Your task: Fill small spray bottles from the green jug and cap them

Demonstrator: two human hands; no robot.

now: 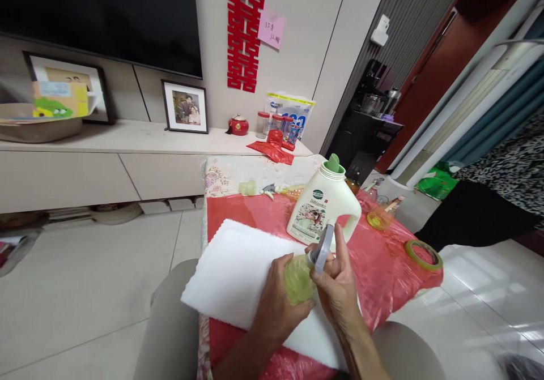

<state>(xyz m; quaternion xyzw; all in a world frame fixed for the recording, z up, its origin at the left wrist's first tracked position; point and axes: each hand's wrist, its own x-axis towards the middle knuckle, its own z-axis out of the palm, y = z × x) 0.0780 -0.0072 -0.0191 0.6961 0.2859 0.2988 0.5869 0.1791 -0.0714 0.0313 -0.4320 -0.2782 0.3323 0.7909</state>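
Note:
A small bottle of yellow-green liquid (296, 280) is tilted over the white cloth (238, 272). My left hand (278, 298) wraps round its body. My right hand (340, 284) closes on the grey pump head (323, 250) at the bottle's neck, with the index finger pointing up. Just behind my hands stands a large cream detergent jug (308, 210) with a green spout (334, 163) at its mouth. The cloth lies on a red plastic sheet (382, 272) that covers much of the table.
To the right on the table are a roll of tape (424, 255) and a bottle with amber liquid (379, 219). A light green cup-like piece (247, 187) lies at the back left. Beyond is a low cabinet (140, 142) with jars. A person in black clothing (463, 216) stands at right.

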